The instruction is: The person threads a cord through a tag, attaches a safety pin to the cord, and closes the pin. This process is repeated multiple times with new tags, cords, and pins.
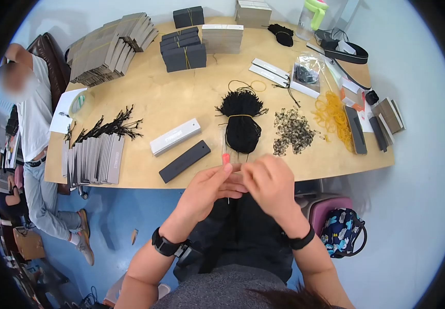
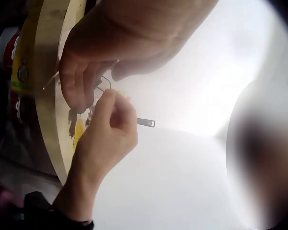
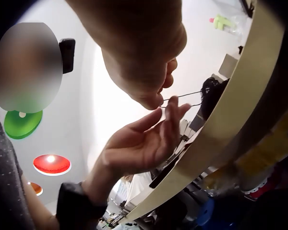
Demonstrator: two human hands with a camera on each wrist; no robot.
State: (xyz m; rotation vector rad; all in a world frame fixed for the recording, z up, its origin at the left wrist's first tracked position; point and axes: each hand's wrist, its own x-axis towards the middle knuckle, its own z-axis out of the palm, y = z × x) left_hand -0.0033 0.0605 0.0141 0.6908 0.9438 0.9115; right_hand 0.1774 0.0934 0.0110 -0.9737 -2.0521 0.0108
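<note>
Above the table's front edge, my left hand [image 1: 205, 188] holds a thin tool with a red end [image 1: 226, 158]; its slender metal shaft [image 2: 50, 80] pokes out past the fingers in the left wrist view. My right hand [image 1: 271, 183] is close beside it, thumb and forefinger pinching a thin black cord [image 2: 105, 80] that bends in a loop between the hands. In the right wrist view, dark strands run from the fingertips toward the black bundle. That bundle of black cords [image 1: 243, 135], tied with a yellow band, lies just beyond the hands.
Left of the bundle lie a white box [image 1: 175, 136], a dark box [image 1: 184, 161] and a row of grey tags [image 1: 96, 159]. To the right are small black clips [image 1: 292, 131], yellow rubber bands [image 1: 335, 118] and a phone [image 1: 355, 130]. A person [image 1: 40, 113] leans back at the left.
</note>
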